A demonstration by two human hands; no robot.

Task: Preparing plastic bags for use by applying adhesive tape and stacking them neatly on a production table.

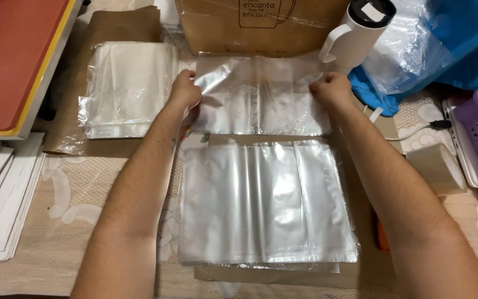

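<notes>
1. Here, a clear plastic bag [258,97] is held flat at the far middle of the table [56,232], just in front of a brown cardboard box [239,27].
2. Its left edge is pinched by the closed fingers of the left hand [184,88].
3. Its right edge is gripped by the curled fingers of the right hand [332,88].
4. A stack of clear bags [266,205] is seen nearer, between the forearms.
5. A second stack [128,88] lies to the left.
6. A white mug [355,33] stands far right of the held bag.
</notes>
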